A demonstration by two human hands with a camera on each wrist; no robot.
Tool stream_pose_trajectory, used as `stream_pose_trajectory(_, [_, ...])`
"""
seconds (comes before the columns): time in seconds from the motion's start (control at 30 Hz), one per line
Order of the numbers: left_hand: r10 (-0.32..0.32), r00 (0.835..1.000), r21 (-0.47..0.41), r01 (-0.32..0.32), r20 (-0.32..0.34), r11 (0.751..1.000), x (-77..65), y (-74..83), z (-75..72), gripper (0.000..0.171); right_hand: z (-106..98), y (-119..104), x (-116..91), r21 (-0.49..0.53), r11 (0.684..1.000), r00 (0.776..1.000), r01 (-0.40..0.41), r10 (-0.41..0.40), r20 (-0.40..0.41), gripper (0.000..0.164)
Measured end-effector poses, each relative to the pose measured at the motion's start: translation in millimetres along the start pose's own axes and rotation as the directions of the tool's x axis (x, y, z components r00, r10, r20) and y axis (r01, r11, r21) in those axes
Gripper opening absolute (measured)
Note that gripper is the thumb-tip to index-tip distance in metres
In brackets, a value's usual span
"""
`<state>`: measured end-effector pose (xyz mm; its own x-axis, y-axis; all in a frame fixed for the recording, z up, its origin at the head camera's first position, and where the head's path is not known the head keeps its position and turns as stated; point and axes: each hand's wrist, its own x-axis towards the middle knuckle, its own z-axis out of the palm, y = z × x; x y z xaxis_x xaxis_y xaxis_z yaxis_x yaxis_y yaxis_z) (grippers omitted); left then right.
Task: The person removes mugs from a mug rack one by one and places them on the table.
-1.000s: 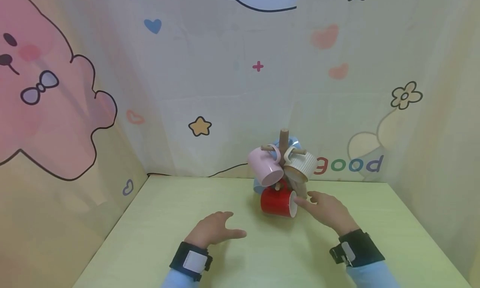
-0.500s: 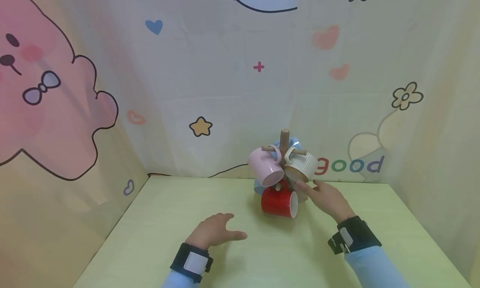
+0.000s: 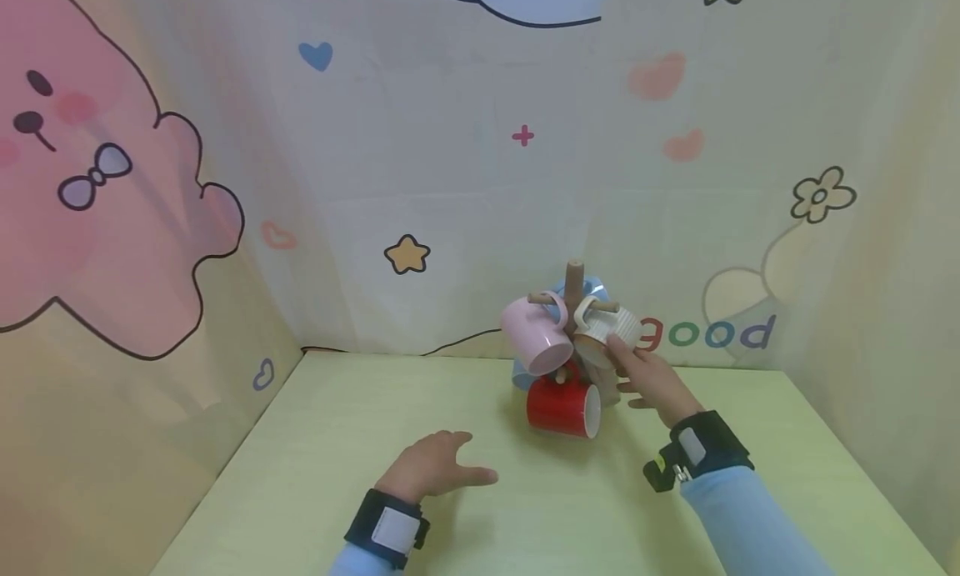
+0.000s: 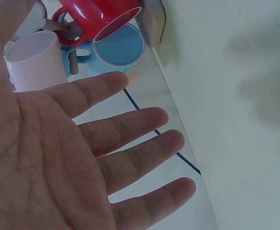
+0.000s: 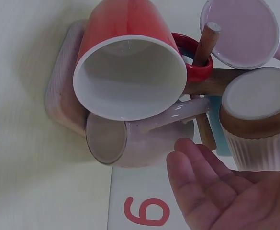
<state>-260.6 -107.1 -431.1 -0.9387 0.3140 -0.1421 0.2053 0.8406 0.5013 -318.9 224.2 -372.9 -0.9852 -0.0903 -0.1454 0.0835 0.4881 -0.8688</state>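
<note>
A wooden mug tree (image 3: 574, 282) holds several mugs by their handles. My right hand (image 3: 654, 383) is at the white ribbed mug (image 3: 600, 333) on the upper right peg. Its thumb overlaps that mug in the head view; in the right wrist view the fingers (image 5: 197, 167) stretch out beside the ribbed wall, not curled round it. Lower down hangs the red mug (image 3: 562, 407), and at upper left the pink mug (image 3: 534, 336). My left hand (image 3: 435, 468) hovers at front left with spread fingers and holds nothing.
Blue mugs (image 4: 118, 45) hang at the back and lower left of the tree, partly hidden. A pale, greyish mug (image 5: 149, 139) hangs low behind the red one. A dark cable (image 3: 465, 340) runs along the back wall, and a printed curtain closes off the pale green table (image 3: 360, 401).
My right hand has risen from beside the red mug's mouth to the white ribbed mug. The left hand has stayed almost still. The head view has shifted slightly.
</note>
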Motion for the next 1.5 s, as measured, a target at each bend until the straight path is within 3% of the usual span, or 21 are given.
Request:
stream_pose_trajectory(0.47, [-0.011, 1.000, -0.017, 0.011, 0.015, 1.000, -1.6, 1.3, 1.8, 0.081, -3, -6, 5, 0.116, 0.993, 1.000, -0.004, 0.005, -0.007, 0.101])
stream_pose_trajectory(0.8, [-0.021, 1.000, -0.027, 0.022, 0.022, 0.999, -1.9, 1.1, 3.8, 0.081, -1, -8, 9, 0.284, 0.959, 1.000, 0.007, -0.001, -0.019, 0.095])
stream_pose_trajectory(0.93, [-0.017, 1.000, -0.028, 0.018, 0.019, 0.999, -4.1, 1.5, 3.6, 0.080, 2, -9, 9, 0.327, 0.945, 0.999, 0.014, 0.003, -0.052, 0.093])
stream_pose_trajectory(1.2, [-0.011, 1.000, -0.022, 0.011, 0.011, 1.000, -4.8, -0.1, 3.9, 0.079, 4, -13, 5, 0.337, 0.941, 0.981, -0.026, 0.089, -0.174, 0.095])
stream_pose_trajectory(1.5, [-0.025, 1.000, -0.023, 0.025, 0.014, 0.999, -3.8, -3.7, 6.1, 0.078, 0, -17, -2, 0.402, 0.915, 0.977, 0.032, 0.056, -0.204, 0.093])
